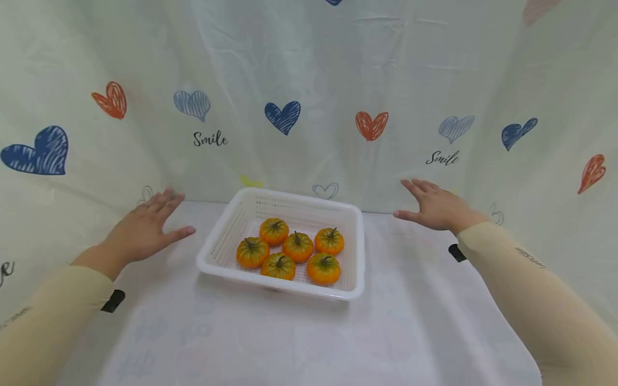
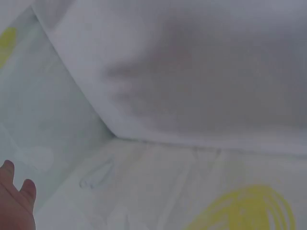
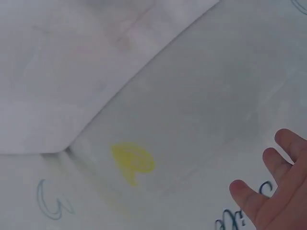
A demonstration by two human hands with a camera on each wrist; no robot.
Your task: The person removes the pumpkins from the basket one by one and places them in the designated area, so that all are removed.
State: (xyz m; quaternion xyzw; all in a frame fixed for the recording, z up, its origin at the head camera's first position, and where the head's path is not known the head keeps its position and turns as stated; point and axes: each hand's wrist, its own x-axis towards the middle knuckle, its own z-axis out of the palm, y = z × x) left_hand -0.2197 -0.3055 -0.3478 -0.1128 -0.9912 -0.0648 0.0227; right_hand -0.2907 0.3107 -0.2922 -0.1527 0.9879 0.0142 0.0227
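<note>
A white plastic basket [image 1: 285, 288] with slotted walls sits on the table, tilted slightly in the head view. Inside it lie several small orange-and-green pumpkins [image 1: 298, 246] with short dark stems. To the basket's left, my left hand [image 1: 145, 228] is held with fingers extended and thumb apart, holding nothing. My right hand [image 1: 434, 206] is off to the basket's right, fingers spread and nothing in its grasp. Only some fingertips of the left hand [image 2: 18, 203] show in its wrist view, and a few fingers of the right hand [image 3: 283, 187] in the other.
The table [image 1: 289, 343] has a white cover. Behind and around it hangs a pale curtain [image 1: 318, 64] printed with hearts and the word "Smile". A black strap piece shows under each sleeve cuff, such as the left one [image 1: 113, 301].
</note>
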